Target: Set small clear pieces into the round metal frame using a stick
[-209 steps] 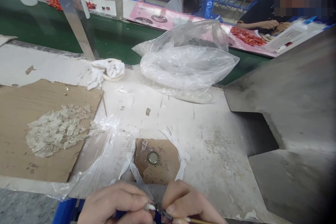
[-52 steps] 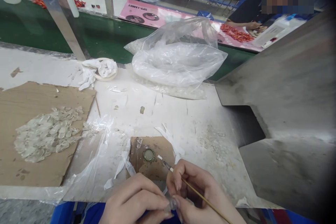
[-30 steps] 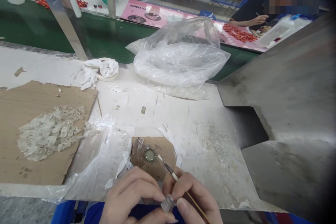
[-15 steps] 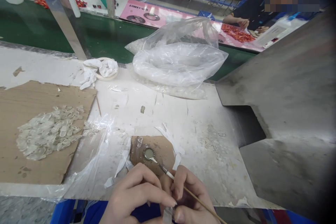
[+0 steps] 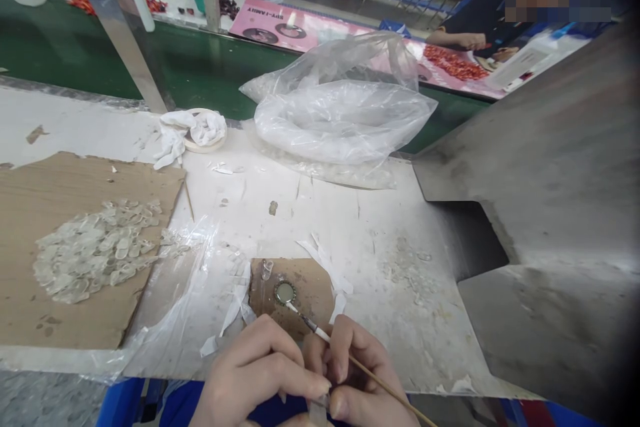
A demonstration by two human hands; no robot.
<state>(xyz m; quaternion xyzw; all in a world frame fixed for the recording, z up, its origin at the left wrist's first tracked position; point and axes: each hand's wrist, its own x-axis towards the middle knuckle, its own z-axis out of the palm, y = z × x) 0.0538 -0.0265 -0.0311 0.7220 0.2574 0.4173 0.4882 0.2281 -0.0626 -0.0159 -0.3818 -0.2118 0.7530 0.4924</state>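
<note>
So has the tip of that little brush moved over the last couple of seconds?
Yes. The brush tip went forward and left, from just right of the bottle cap to its rim.

- Thin brush (image 5: 350,361): a slim wooden stick with a dark ferrule and white tip, slanting up-left, its tip touching the bottle cap.
- Bottle cap (image 5: 285,292): small, round, crimped-edged, lying open side up on a brown cardboard scrap (image 5: 310,287) on the tabletop.

My head camera looked forward and down from close above my hands (image 5: 300,380) at the frame's bottom edge, taking in the worktable (image 5: 380,233) and the green conveyor (image 5: 200,73) beyond
</note>
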